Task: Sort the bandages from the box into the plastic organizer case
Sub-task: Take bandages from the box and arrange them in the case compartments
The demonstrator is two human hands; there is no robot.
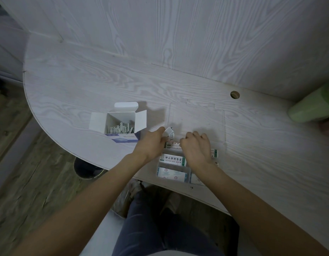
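**Both hands over the organizer case, bandages in the left**

The left hand pinches a small bunch of white wrapped bandages between thumb and fingertips, holding them just above the far left corner of the clear plastic organizer case. The right hand lies over the middle of the case with its fingers curled downward; whether they grip anything cannot be told, since the knuckles hide the fingertips.

The case sits at the near edge of the white wood-grain table. Its near compartments hold flat wrapped bandages, one with a green-edged label and one pale blue. Its transparent lid lies open flat on the table beyond the hands.

To the left, well apart from the case, stands the cardboard bandage box, flaps open, with more wrapped bandages upright inside. A pale green cylinder rests at the right edge of the table.
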